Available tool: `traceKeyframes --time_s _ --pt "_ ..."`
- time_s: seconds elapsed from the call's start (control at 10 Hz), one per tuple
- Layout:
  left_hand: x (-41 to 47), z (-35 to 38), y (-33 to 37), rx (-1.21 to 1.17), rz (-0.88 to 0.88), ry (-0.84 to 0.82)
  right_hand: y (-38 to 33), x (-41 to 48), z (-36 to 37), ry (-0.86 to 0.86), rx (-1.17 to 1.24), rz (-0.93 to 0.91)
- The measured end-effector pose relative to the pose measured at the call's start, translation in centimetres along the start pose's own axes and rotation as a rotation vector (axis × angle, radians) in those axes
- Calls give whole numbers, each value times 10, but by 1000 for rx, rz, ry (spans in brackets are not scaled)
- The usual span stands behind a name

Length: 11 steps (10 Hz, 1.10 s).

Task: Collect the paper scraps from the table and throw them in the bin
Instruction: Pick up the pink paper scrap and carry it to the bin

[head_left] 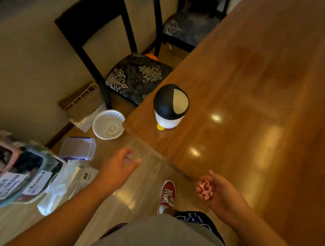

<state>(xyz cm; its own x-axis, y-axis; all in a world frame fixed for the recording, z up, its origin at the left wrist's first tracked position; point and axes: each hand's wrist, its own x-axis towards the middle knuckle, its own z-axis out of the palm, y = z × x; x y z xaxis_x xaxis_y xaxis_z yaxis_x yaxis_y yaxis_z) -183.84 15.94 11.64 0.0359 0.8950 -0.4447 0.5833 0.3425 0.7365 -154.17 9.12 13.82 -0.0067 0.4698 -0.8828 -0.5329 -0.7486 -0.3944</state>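
Note:
A small penguin-shaped bin (170, 106) with a black dome lid and a white flap stands near the corner of the wooden table (256, 91). My right hand (213, 189) hovers at the table's near edge, fingers curled around a bunch of pink paper scraps (205, 189). My left hand (121, 163) is out over the floor beside the table's corner, fingers loosely apart and holding nothing. Both hands are below and in front of the bin, apart from it.
Two dark chairs (136, 76) with patterned seats stand along the table's left side. On the floor lie a white plastic basket (108, 125), a clear lidded box (78, 148), plastic bags and a bin of packets (14, 172). My red shoe (168, 194) is between my hands.

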Motion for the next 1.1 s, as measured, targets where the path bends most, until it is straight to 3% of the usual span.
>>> traceKeyframes --time_s 0.2,0.3,0.4,0.6,0.7,0.8,0.9,1.1 --pt "53 -13 102 211 414 164 -96 27 36 -65 -5 -169" --pt "79 -12 130 368 505 153 -136 35 60 -44 64 -261" --pt "99 -9 144 476 527 91 -168 37 83 -54 130 -387" --pt "123 -6 144 551 586 62 -202 26 120 103 81 -697" --pt "128 -9 141 553 618 73 -186 33 145 149 -102 -779" --pt "130 -11 139 543 619 56 -158 44 165 65 -277 -717" --pt "129 -11 137 543 611 42 -147 49 166 106 -315 -667" --pt "128 -17 124 360 538 17 -167 2 159 80 -379 -813"
